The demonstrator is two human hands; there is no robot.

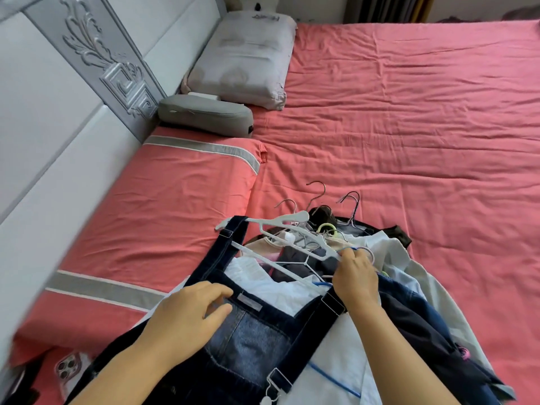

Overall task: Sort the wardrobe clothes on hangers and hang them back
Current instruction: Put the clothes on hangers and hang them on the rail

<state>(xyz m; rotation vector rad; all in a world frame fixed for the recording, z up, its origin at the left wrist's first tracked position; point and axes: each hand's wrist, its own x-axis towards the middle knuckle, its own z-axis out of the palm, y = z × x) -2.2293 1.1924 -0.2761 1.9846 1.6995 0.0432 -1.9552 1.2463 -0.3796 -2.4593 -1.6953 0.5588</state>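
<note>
A heap of clothes on hangers [365, 258] lies on the pink bed sheet [409, 127]. On top is a dark denim dungaree dress [251, 340] with its left strap hooked over a white plastic hanger [280, 229]. My left hand [193, 311] rests on the bib's top edge, thumb and fingers curled around the denim. My right hand [355, 279] pinches the right end of the white hanger beside the other strap. Several metal hanger hooks [318, 194] stick out at the far side of the heap. White and dark garments lie under the dress.
A pink pillow [163, 206] lies to the left against the grey padded headboard [58, 112]. A grey cushion [204, 114] and a white pillow [245, 59] sit farther back. A phone [68, 369] lies at the lower left near the bed's edge.
</note>
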